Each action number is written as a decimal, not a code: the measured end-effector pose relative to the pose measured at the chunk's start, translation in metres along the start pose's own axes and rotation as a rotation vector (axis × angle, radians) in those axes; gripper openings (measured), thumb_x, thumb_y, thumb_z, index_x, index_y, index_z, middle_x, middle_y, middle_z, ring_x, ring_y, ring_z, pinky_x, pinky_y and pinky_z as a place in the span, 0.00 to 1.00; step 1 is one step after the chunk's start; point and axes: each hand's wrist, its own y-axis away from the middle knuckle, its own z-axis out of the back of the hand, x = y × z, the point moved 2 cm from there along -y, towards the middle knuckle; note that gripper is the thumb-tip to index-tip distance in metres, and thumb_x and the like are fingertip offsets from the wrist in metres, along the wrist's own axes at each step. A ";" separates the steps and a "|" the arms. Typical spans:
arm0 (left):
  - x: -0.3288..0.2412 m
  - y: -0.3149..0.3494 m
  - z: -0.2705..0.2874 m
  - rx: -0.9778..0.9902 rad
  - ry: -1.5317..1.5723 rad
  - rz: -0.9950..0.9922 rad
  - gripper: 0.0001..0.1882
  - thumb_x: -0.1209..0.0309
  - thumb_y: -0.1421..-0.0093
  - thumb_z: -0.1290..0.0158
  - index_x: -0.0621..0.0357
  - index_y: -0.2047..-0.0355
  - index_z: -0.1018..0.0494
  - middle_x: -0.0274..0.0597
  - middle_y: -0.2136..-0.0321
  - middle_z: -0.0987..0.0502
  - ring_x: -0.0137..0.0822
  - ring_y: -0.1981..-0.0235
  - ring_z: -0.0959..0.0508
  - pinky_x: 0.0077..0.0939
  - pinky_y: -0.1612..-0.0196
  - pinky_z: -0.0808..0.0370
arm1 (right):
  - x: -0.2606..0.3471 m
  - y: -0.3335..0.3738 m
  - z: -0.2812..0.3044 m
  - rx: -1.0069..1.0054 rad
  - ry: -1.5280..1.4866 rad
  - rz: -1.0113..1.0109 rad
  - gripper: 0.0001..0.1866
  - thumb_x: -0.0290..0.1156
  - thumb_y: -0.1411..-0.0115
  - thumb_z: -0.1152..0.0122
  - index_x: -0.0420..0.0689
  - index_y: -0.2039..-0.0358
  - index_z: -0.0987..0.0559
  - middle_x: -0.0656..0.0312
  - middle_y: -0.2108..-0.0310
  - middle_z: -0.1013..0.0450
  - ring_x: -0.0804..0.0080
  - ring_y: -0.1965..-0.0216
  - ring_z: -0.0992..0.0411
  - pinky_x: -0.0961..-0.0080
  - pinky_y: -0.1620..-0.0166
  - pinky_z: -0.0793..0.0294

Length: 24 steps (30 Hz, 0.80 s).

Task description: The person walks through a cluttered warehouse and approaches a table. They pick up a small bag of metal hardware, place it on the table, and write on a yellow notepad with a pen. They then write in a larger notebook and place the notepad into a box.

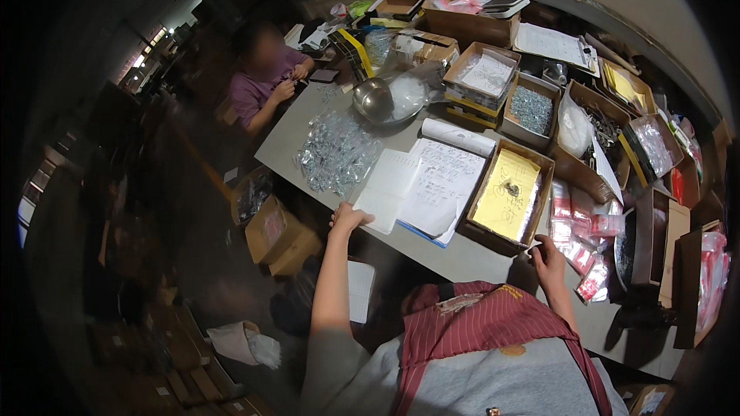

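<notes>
My left hand (pixel 351 218) grips the near corner of a white notepad (pixel 388 191), which lies partly over the left side of a handwritten paper pad (pixel 438 189) with a blue edge below it. My right hand (pixel 548 260) is at the table's front edge, by the near corner of a cardboard box (pixel 493 243) with a marked yellow sheet (pixel 506 194) in it. Its fingers are curled in, and a small pale thing shows at the fingertips, too small to name. Left of the notepad spreads a pile of small clear bags (pixel 335 152) with metal bits inside.
A metal bowl (pixel 374 100) stands beyond the pile. Boxes of small screws (pixel 532 110) and other parts crowd the back and right, with red-and-white packets (pixel 574 223) near my right hand. Another person (pixel 266 81) sits at the far left end. Cartons (pixel 281 235) stand on the floor.
</notes>
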 end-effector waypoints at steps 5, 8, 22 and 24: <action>0.064 -0.040 -0.026 0.089 0.735 -0.090 0.16 0.69 0.54 0.41 0.63 0.64 0.20 0.51 0.68 0.20 0.43 0.61 0.21 0.35 0.57 0.27 | -0.010 0.005 -0.012 0.037 0.016 0.031 0.14 0.28 0.39 0.43 0.40 0.53 0.24 0.54 0.71 0.20 0.62 0.72 0.20 0.69 0.66 0.23; 0.040 -0.022 -0.028 -0.055 0.409 -0.136 0.27 0.59 0.51 0.38 0.64 0.55 0.24 0.55 0.57 0.23 0.47 0.51 0.25 0.40 0.49 0.29 | -0.017 0.009 -0.011 0.022 0.098 0.028 0.18 0.28 0.39 0.43 0.41 0.48 0.26 0.53 0.69 0.20 0.60 0.70 0.20 0.67 0.65 0.23; -0.049 0.021 -0.020 0.032 -0.238 -0.220 0.59 0.44 0.60 0.33 0.61 0.34 0.47 0.70 0.40 0.41 0.64 0.38 0.41 0.55 0.36 0.43 | -0.051 0.004 -0.041 -0.058 0.021 0.128 0.19 0.30 0.38 0.41 0.38 0.48 0.28 0.56 0.69 0.25 0.71 0.68 0.26 0.74 0.61 0.27; -0.028 0.017 -0.014 0.009 -0.119 -0.315 0.56 0.43 0.59 0.33 0.63 0.37 0.42 0.66 0.44 0.34 0.61 0.41 0.35 0.51 0.37 0.39 | -0.054 0.006 -0.041 -0.060 -0.006 0.085 0.18 0.29 0.37 0.41 0.38 0.48 0.28 0.57 0.69 0.26 0.72 0.68 0.27 0.75 0.61 0.27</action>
